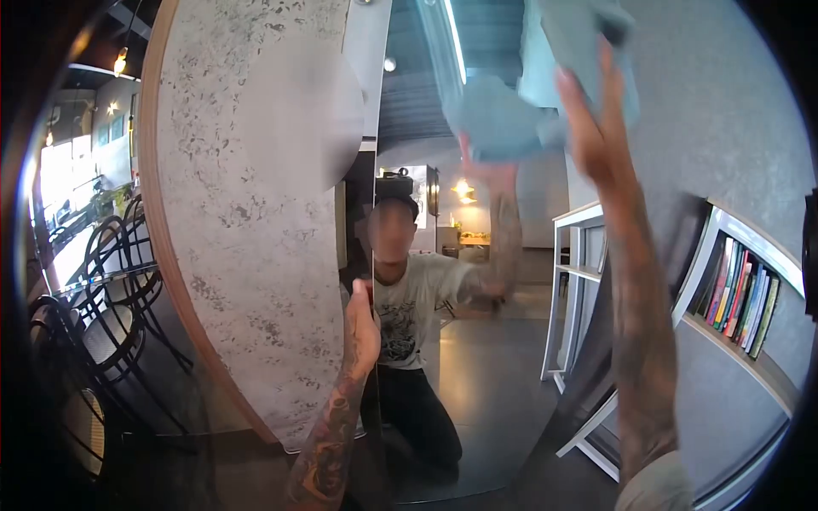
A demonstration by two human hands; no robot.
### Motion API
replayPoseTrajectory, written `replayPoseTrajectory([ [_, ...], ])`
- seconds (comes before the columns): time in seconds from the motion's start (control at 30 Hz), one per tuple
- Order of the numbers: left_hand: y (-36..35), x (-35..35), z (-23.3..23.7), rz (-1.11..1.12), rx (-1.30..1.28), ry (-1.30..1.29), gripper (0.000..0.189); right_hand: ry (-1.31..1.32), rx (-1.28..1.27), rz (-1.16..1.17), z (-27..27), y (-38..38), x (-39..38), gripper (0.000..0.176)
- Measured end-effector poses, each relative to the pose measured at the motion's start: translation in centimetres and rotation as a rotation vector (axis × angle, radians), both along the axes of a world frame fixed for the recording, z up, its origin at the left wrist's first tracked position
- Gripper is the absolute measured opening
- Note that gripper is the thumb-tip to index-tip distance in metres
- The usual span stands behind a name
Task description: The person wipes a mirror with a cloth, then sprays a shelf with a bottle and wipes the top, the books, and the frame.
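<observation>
A tall mirror stands before me, showing a kneeling person with a camera on the head. My left hand is at the mirror's left edge, seen from the side, its fingers partly hidden around the edge. Up at the top right, my right hand is on a light blue cloth, blurred by motion, two fingers showing against it. The cloth lies at the upper part of the mirror, where its reflection and that of the raised arm also appear.
A mottled whitish panel with a wooden edge stands to the left. Black chairs are beyond it. On the right, a tilted white shelf holds several books, beside a grey wall.
</observation>
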State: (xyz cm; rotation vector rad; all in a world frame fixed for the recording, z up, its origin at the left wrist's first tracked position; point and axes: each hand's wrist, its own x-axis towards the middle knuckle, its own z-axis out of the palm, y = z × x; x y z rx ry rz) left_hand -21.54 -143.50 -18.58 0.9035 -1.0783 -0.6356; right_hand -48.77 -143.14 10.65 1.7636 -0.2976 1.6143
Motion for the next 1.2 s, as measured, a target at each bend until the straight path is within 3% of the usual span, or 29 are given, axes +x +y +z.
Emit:
replayPoseTrajectory([
  [0.03,-0.1,0.0,-0.4,0.024,-0.201,-0.058,0.055,0.074,-0.069,-0.121,4.1,-2.0,1.2,0.065],
  [0.1,-0.9,0.7,-2.1,-0.005,-0.178,-0.113,0.054,0.251,0.09,-0.41,8.3,-6.1,1.7,0.067],
  [0.13,-1.3,0.6,-2.2,0.008,-0.222,-0.13,0.052,0.253,0.094,-0.421,7.9,-6.8,2.1,0.067],
  [0.2,-2.1,0.3,-2.4,0.034,-0.31,-0.162,0.049,0.471,-0.195,-0.512,6.7,-8.4,3.2,0.055],
  [0.23,-0.4,0.2,-1.1,0.011,-0.271,-0.181,0.046,0.48,-0.185,-0.521,5.3,-9.2,2.9,0.055],
  [0.27,0.7,-0.1,-0.2,-0.012,-0.229,-0.197,0.047,0.531,-0.344,-0.462,3.2,-10.0,2.5,0.06],
  [0.33,0.5,-0.1,0.0,-0.009,-0.227,-0.196,0.04,0.562,-0.227,-0.419,-2.4,-8.4,1.9,0.069],
  [0.37,0.3,0.2,-0.1,-0.047,-0.228,-0.182,0.04,0.54,0.041,-0.434,-6.0,-6.0,2.0,0.07],
  [0.57,0.0,0.0,0.1,-0.057,-0.269,-0.219,0.043,0.989,0.723,-0.357,-26.5,2.6,0.4,0.106],
  [0.63,-0.3,0.0,-0.2,-0.032,-0.26,-0.203,0.044,1.035,0.697,-0.26,-37.6,3.7,-0.8,0.116],
  [0.67,-0.4,0.0,-0.5,-0.029,-0.256,-0.21,0.044,1.092,0.847,-0.197,-40.9,5.4,-1.1,0.115],
  [0.7,-0.5,0.1,-0.6,-0.023,-0.265,-0.194,0.044,1.147,0.995,-0.131,-43.4,6.5,-1.3,0.115],
  [0.87,-0.2,-0.8,-0.1,-0.038,-0.208,-0.107,0.043,1.053,1.108,-0.012,-53.1,9.2,-1.3,0.11],
  [0.97,-1.2,-0.4,-0.8,-0.035,-0.333,-0.089,0.043,1.032,1.196,0.101,-56.0,10.0,-1.5,0.111],
  [1.03,0.0,-0.9,0.0,-0.037,-0.185,-0.057,0.045,1.051,1.302,0.157,-59.7,11.4,-1.9,0.114],
  [1.1,-0.5,0.4,-0.8,-0.042,-0.064,-0.015,0.045,1.067,1.239,0.2,-65.3,11.8,-2.0,0.111],
  [1.2,-1.7,0.1,-1.2,-0.045,-0.174,0.014,0.061,1.112,1.309,0.216,-68.8,13.4,-2.1,0.102],
])
